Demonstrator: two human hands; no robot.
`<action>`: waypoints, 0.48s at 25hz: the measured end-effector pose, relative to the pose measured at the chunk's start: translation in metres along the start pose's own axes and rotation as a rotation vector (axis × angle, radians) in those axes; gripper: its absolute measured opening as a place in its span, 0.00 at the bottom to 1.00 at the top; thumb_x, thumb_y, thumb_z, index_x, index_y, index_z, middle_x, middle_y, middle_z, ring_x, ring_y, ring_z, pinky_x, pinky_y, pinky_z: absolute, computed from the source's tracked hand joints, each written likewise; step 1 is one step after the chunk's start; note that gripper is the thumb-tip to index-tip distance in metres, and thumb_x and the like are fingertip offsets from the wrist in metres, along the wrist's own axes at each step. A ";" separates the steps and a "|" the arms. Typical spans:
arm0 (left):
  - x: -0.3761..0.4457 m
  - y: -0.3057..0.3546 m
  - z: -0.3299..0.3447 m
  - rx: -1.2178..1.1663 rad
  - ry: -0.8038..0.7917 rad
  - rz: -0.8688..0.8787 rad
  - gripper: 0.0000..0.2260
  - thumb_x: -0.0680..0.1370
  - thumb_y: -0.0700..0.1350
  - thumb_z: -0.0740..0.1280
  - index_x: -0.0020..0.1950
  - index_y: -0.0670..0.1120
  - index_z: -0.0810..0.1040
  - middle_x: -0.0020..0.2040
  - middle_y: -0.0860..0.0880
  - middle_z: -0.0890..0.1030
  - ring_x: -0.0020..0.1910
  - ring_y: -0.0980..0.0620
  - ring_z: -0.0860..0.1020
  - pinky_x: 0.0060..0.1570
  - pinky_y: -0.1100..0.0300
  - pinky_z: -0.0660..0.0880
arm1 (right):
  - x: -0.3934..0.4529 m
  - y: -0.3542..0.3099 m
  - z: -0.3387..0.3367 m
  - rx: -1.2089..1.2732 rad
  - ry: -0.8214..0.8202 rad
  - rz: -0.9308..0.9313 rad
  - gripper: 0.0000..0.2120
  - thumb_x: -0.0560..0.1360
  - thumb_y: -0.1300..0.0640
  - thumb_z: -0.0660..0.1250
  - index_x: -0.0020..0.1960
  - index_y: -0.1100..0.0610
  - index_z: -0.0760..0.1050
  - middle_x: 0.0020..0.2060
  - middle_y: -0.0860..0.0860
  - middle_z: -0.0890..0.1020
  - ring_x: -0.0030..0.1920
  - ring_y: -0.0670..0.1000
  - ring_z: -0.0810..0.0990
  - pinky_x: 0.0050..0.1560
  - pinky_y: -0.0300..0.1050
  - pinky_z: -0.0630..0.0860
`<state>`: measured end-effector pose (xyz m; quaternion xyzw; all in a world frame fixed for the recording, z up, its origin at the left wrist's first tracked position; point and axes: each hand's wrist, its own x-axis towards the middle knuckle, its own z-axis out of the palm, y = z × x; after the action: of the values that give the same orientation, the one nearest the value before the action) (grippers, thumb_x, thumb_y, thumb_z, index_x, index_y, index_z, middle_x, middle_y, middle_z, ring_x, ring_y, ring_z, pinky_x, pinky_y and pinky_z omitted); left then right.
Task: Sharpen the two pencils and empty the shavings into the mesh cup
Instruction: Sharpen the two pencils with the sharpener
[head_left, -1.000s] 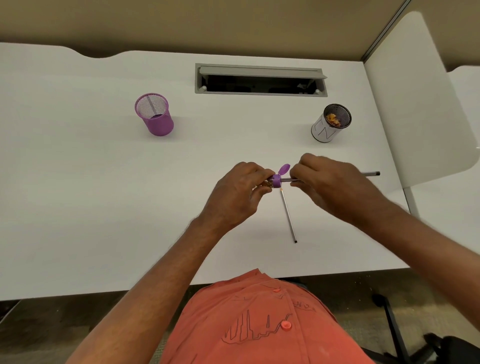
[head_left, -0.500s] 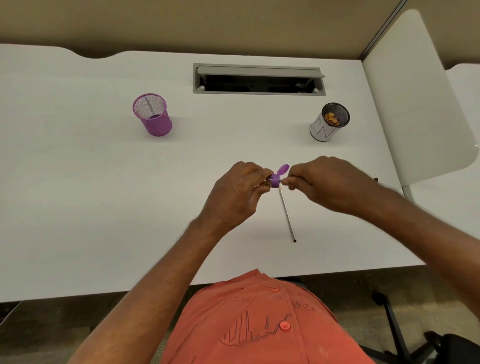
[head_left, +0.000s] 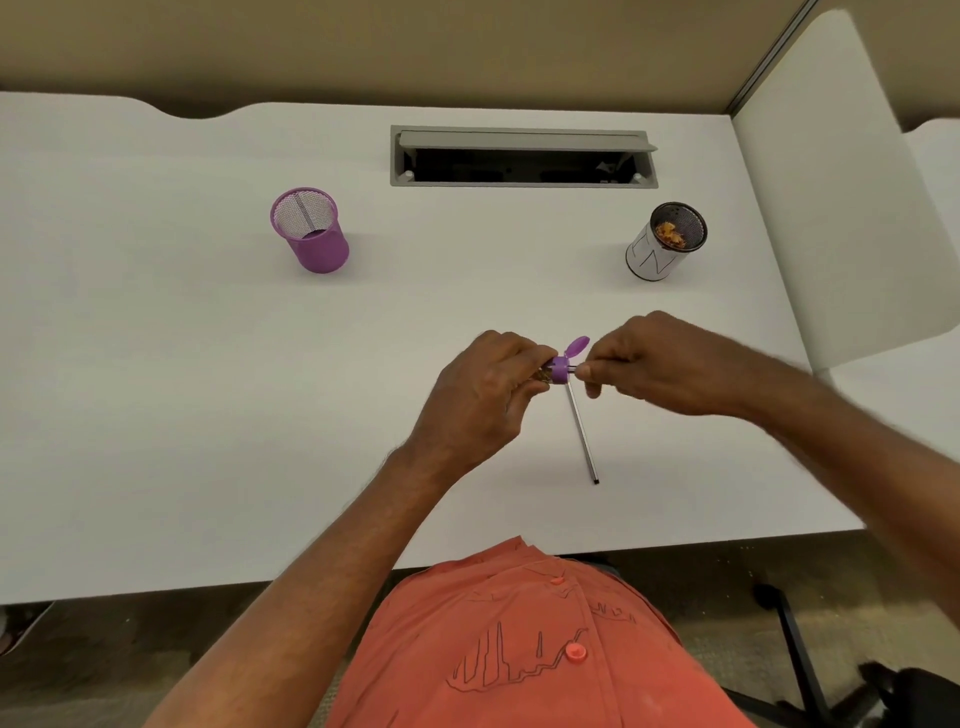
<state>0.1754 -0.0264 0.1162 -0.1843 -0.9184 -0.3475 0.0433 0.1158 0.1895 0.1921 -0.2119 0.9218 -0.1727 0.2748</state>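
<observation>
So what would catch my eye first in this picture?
Two hands meeting mid-desk: the left hand grips a small purple sharpener, and the right hand holds a pencil pushed into it. A second pencil lies just below them. Farther back stand a purple mesh cup on the left and a white cup holding orange shavings on the right.

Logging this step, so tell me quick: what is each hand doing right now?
Left hand: grips the purple sharpener.
Right hand: fingers pinch the pencil entering the sharpener.
</observation>
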 end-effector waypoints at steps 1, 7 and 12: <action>0.001 -0.002 -0.001 0.008 0.007 -0.003 0.13 0.79 0.43 0.71 0.63 0.48 0.81 0.54 0.52 0.82 0.53 0.50 0.76 0.50 0.53 0.77 | 0.000 0.000 0.001 0.021 0.001 -0.006 0.15 0.81 0.41 0.61 0.43 0.44 0.81 0.30 0.44 0.77 0.32 0.47 0.76 0.32 0.43 0.67; 0.003 -0.002 0.000 -0.010 -0.020 -0.026 0.13 0.79 0.44 0.70 0.64 0.48 0.80 0.54 0.51 0.81 0.54 0.49 0.76 0.50 0.51 0.77 | -0.012 0.002 0.023 -0.468 0.419 -0.277 0.06 0.79 0.53 0.70 0.49 0.52 0.74 0.42 0.47 0.76 0.36 0.53 0.74 0.30 0.49 0.71; 0.003 -0.002 0.002 -0.031 -0.019 -0.051 0.13 0.79 0.44 0.70 0.64 0.48 0.80 0.54 0.51 0.81 0.54 0.50 0.76 0.52 0.52 0.77 | -0.016 0.002 0.032 -0.656 0.481 -0.262 0.12 0.83 0.48 0.64 0.45 0.53 0.80 0.34 0.50 0.79 0.32 0.55 0.76 0.29 0.47 0.66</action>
<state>0.1719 -0.0256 0.1136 -0.1646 -0.9176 -0.3611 0.0225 0.1457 0.1928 0.1730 -0.3572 0.9310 0.0518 -0.0542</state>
